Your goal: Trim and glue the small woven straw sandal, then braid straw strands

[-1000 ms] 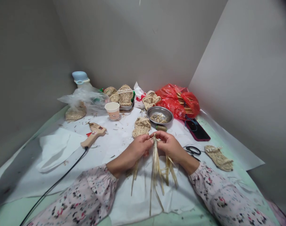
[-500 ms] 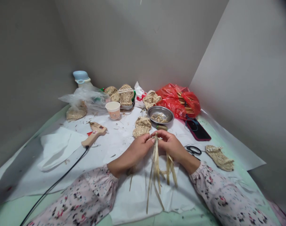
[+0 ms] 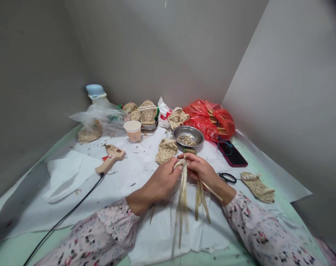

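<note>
Pale straw strips (image 3: pixel 182 195) hang in a loose bundle between my hands, their upper ends pinched at the fingertips. My left hand (image 3: pixel 165 175) is closed, thumb and fingers gripping a strip near the top. Around the bundle's top my right hand (image 3: pixel 199 170) is closed too, with more strips dangling below its palm. The fingers partly hide where the strips meet. Just beyond my hands lies a small woven straw slipper (image 3: pixel 167 150). A steel bowl (image 3: pixel 188 136) with short straw bits stands behind them, and black-handled scissors (image 3: pixel 227 178) lie beside my right wrist.
A glue gun (image 3: pixel 110 160) with a black cord lies at left, near a paper cup (image 3: pixel 133 131). At right are a phone (image 3: pixel 234 155) and another woven slipper (image 3: pixel 258 187). A red plastic bag (image 3: pixel 201 118) of straw and more woven pieces (image 3: pixel 148 112) stand along the back.
My left hand has turned slightly, and a strip now shows looped over its fingertips. Another strip now sticks out across my right wrist. The hanging ends have swung a little.
</note>
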{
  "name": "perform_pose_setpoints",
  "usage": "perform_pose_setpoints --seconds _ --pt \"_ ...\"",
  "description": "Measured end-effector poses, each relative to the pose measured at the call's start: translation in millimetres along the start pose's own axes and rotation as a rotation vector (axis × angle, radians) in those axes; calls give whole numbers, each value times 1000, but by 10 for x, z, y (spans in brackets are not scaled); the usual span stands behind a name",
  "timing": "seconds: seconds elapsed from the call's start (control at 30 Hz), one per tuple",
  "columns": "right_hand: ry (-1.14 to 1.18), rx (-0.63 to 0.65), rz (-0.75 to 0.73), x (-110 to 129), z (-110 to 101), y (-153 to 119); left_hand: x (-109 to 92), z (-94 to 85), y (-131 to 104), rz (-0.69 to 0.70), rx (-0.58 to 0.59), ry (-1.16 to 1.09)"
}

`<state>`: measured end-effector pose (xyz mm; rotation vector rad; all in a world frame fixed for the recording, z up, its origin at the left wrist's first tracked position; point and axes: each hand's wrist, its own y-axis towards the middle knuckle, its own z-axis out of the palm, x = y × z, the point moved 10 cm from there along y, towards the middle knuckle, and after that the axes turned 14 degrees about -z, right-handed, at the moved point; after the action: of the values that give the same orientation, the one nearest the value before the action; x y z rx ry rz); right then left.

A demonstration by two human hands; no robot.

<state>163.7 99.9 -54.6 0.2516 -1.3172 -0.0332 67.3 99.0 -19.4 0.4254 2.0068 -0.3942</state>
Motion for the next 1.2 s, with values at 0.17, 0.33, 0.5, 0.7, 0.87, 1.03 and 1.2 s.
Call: perform_pose_setpoints --seconds 0.17,0.33,0.5,0.7,0.87,1.03,1.2 --pt "-74 61 -8 -1 58 -20 17 -24 33 -21 40 -115" --pt "-148 77 -47 35 79 3 212 95 134 -102 174 -283" --pt "-193 36 -18 -29 38 -1 142 54 134 -24 124 -277" --pt "-38 -3 -30 6 24 -17 155 -7 98 -80 47 -268" --pt "-80 -11 -52 79 13 -21 160 18 107 -87 83 -277" --pt "-145 -13 -47 68 3 -38 60 1 77 -26 82 -164" --pt "-222 -44 11 48 8 -76 -22 -54 -11 -3 -12 57"
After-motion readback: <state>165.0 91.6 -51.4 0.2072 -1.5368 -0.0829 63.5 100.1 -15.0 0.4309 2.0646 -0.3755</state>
